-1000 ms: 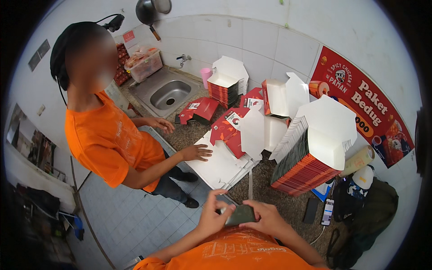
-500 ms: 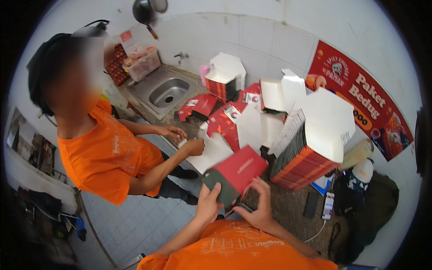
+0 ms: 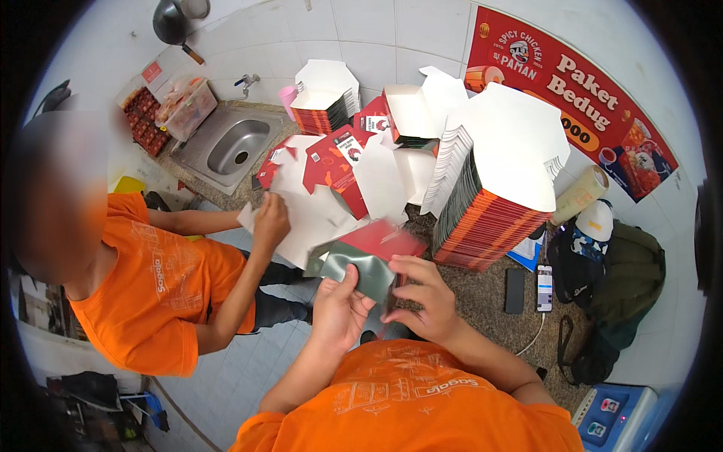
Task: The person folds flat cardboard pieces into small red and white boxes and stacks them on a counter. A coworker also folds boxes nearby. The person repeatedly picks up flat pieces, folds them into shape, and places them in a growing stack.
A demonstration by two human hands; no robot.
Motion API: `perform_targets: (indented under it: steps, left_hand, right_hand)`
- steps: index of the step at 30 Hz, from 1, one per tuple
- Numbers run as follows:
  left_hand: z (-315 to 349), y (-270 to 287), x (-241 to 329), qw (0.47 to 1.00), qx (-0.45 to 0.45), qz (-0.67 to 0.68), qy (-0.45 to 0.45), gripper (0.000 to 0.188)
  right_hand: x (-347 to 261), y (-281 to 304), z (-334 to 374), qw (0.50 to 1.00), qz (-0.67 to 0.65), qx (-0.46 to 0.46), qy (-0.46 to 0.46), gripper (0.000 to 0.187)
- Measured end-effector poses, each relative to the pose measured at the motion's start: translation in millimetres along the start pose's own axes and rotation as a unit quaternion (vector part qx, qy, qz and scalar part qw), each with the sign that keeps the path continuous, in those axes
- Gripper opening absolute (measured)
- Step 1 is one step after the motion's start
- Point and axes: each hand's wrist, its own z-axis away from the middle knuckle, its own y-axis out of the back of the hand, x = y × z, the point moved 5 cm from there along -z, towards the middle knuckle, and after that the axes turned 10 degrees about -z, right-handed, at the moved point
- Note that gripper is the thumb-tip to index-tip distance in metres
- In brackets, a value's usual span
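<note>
My left hand [image 3: 339, 309] and my right hand [image 3: 420, 297] both grip one flat cardboard box blank [image 3: 367, 256], red outside and grey-silver inside, held half folded just above the counter's near edge. A tall stack of flat red-and-white box blanks [image 3: 489, 203] stands right behind it. Loose and partly folded boxes [image 3: 339, 162] lie heaped on the counter beyond. A co-worker in an orange shirt stands at my left, one hand [image 3: 269, 220] pressed on a white blank [image 3: 309, 222].
A steel sink [image 3: 230, 147] sits at the far left of the speckled counter [image 3: 482, 294]. Two phones [image 3: 527, 288] lie at the right, beside a dark backpack [image 3: 617, 294] and a paper roll [image 3: 580, 194]. A red poster [image 3: 572, 90] hangs on the tiled wall.
The blank in my hands has gone from a small dark piece to a box lifted and unfolding. The co-worker has leaned in closer and shifted a hand across the white blank.
</note>
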Motion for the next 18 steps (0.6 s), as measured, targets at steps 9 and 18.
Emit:
perform_targets:
  steps: [9,18]
  left_hand:
    - [-9,1,-7,0.996,-0.015,-0.062,-0.064,0.027]
    - [-15,5,-37,0.999,0.030,-0.042,-0.013,0.024]
  right_hand:
    - [-11,-3,-10,0.984,0.106,-0.143,-0.013,0.019]
    - [-1,6,2,0.994,0.073,-0.037,-0.074,0.019]
